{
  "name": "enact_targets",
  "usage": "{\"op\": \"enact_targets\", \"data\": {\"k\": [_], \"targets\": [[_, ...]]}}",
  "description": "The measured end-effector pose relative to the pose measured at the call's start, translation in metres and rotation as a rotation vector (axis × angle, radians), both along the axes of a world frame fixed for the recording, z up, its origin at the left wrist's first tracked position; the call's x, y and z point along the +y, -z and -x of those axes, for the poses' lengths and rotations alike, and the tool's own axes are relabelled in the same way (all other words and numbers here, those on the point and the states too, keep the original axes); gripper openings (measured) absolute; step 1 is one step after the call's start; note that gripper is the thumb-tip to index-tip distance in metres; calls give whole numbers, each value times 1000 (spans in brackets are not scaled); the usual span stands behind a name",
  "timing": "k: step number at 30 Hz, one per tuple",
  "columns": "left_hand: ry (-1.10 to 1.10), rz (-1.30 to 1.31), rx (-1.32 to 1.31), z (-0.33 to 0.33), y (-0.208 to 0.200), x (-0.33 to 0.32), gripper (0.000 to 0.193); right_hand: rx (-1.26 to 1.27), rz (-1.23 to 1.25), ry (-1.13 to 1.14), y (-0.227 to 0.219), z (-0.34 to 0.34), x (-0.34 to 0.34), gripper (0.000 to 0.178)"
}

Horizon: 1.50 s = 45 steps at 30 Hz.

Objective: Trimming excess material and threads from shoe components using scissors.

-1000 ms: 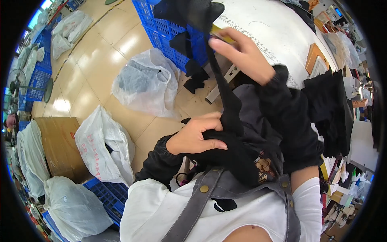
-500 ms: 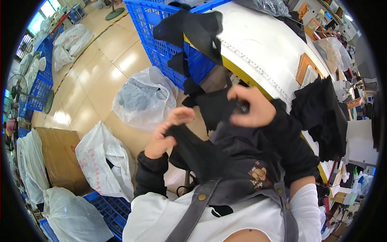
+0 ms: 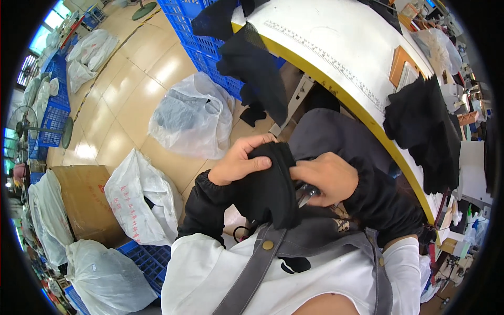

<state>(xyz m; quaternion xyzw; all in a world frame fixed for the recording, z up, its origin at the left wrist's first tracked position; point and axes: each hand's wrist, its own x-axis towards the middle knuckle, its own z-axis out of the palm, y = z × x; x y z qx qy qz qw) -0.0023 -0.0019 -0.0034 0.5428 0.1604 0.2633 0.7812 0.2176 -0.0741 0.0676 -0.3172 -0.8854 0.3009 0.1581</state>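
My left hand (image 3: 242,161) grips folded black fabric (image 3: 265,191) in front of my apron, thumb on top and fingers behind. Close to the right edge of that fabric is my right hand (image 3: 331,178), closed around small thread snips (image 3: 307,194). Their metal blades point down towards my apron, and my fingers partly cover the handles. More black fabric pieces (image 3: 254,68), some of them mesh, hang in a string off the near left end of the white table (image 3: 320,37).
Blue crates (image 3: 202,58) stand left of the table. A clear plastic bag (image 3: 191,115) sits on the tiled floor, with a white sack (image 3: 140,199) and a cardboard box (image 3: 86,202) further left. Black fabric (image 3: 425,134) is heaped on the table's right part.
My hands have come closer together. The black fabric, stretched across my lap before, is now bunched upright in my left hand. My right hand has moved down beside it, away from the table edge.
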Motion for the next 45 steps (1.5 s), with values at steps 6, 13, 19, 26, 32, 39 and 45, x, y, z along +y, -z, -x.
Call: {"op": "enact_targets", "data": {"k": [6,13,19,26,32,39,45], "targets": [[-69,-121,4,13,-2,6,26,-45,35,424,32,-46,-6,59],[-118,-368,172,-1,-5,-3,25,422,622,487,24,-15,4,16],[-165,-231,311,-4,-5,-8,26,263,231,392,17,3,-5,18],[-359,-822,32,-7,-4,-10,39,299,527,445,3,-3,-5,13],[-87,-677,-132,-6,-9,1,30,421,588,332,9,-13,2,25],[-69,-604,-183,-7,-11,0,28,390,978,379,11,-15,31,42],[-69,-613,-138,-7,-9,2,30,407,782,348,16,-5,38,31]]}}
